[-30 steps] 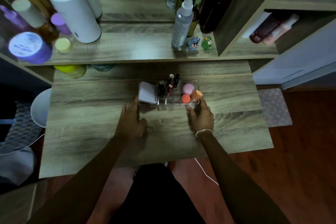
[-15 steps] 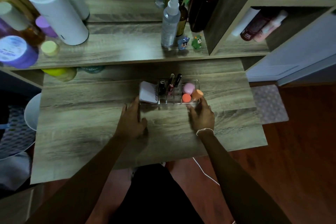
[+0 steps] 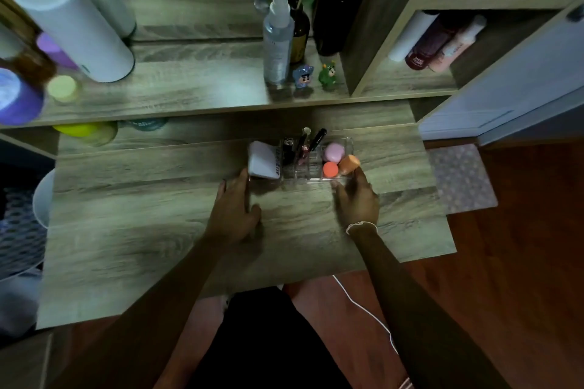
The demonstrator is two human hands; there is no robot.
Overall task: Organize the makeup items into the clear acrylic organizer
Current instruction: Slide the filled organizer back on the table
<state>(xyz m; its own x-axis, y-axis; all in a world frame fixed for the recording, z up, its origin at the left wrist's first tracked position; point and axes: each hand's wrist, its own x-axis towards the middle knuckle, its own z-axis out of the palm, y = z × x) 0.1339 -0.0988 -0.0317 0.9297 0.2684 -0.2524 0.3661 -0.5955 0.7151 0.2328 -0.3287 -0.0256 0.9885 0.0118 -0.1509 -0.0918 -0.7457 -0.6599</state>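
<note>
Sitting between both hands [image 3: 234, 208] [image 3: 357, 199]: filled organizer [image 3: 303, 175].

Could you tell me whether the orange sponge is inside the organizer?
In: the orange sponge sits in the organizer's right end, tilted over the rim.

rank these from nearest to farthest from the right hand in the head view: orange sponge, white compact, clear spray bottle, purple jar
1. orange sponge, at the right hand's fingertips
2. white compact, at the organizer's left end
3. clear spray bottle, upper shelf, behind the organizer
4. purple jar, far left of the shelf

One organizer [image 3: 316, 175], three sponges [image 3: 333, 151], one compact [image 3: 264, 159], two figurines [image 3: 302, 76]
</note>
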